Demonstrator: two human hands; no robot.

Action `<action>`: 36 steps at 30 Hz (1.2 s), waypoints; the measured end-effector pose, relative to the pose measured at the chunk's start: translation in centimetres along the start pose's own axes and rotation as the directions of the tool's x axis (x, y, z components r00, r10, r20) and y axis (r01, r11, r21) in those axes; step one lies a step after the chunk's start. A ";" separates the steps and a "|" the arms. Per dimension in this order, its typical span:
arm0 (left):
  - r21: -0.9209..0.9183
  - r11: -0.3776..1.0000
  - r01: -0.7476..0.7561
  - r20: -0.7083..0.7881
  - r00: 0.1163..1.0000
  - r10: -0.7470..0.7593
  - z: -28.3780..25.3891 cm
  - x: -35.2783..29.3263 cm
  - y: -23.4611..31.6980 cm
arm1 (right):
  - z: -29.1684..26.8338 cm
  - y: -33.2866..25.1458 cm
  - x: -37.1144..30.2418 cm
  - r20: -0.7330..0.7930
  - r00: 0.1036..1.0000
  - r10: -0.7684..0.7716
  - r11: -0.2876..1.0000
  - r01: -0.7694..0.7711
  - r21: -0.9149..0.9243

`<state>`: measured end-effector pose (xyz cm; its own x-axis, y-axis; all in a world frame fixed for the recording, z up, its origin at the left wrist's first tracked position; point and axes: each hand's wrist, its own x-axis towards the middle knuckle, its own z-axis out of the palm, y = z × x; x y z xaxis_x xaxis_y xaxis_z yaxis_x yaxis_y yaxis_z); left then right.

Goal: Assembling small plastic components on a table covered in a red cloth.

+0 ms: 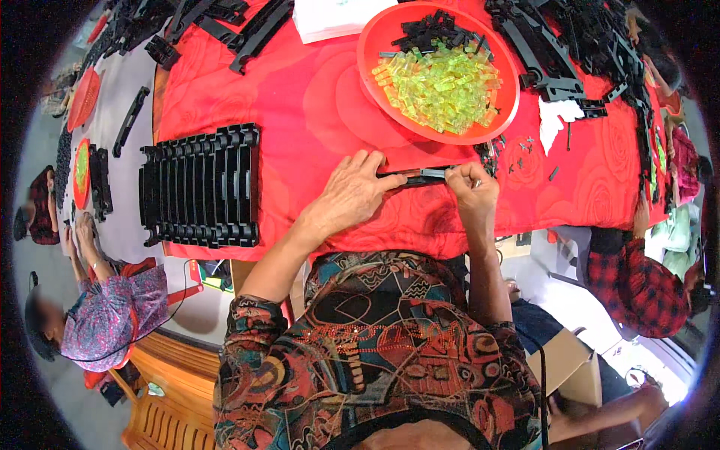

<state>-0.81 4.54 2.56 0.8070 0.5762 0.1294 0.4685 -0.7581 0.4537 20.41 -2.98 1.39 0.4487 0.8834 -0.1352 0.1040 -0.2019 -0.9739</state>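
A long, narrow black plastic part [429, 177] lies crosswise near the front of the red cloth, between my two hands. My left hand [352, 187] steadies its left end, with the thumb along it and the fingers curled behind. At the other end my right hand [474, 189] pinches thumb and forefinger together on the part; whether a small piece sits in that pinch is hidden. Beyond my hands stands a red round basin [365, 67], holding translucent yellow-green pieces [442, 86] and small black pieces [442, 31].
Left of my hands, similar black parts [199, 187] lie side by side in a block. More black parts [544, 56] are heaped at the far right, near crumpled white paper [556, 120]. Tiny dark bits [517, 154] dot the red cloth. Other people sit at both sides.
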 end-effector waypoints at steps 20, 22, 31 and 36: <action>-0.033 0.996 -0.085 -0.262 0.962 0.073 1.7 -1.1 -0.7 | 3.3 -0.8 -0.1 0.072 0.974 -0.216 0.901 0.227 -0.368; -0.030 0.996 -0.086 -0.267 0.961 0.075 1.8 -1.0 -0.7 | 3.6 -1.3 -0.3 0.069 0.963 -0.261 0.874 0.266 -0.406; 0.020 0.996 -0.085 -0.261 0.961 0.087 1.9 -1.1 -0.6 | 3.8 -0.9 -0.3 0.020 0.977 -0.213 0.882 0.201 -0.427; 0.050 0.996 -0.078 -0.239 0.967 0.088 1.9 -1.1 -0.4 | 3.9 -0.4 -0.2 0.007 0.973 -0.232 0.878 0.212 -0.429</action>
<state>-1.19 3.63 0.54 0.7353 0.5639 0.3759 0.4218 -0.8150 0.3973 16.83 -1.41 1.14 0.4064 0.9089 0.0931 0.5678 -0.1714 -0.8052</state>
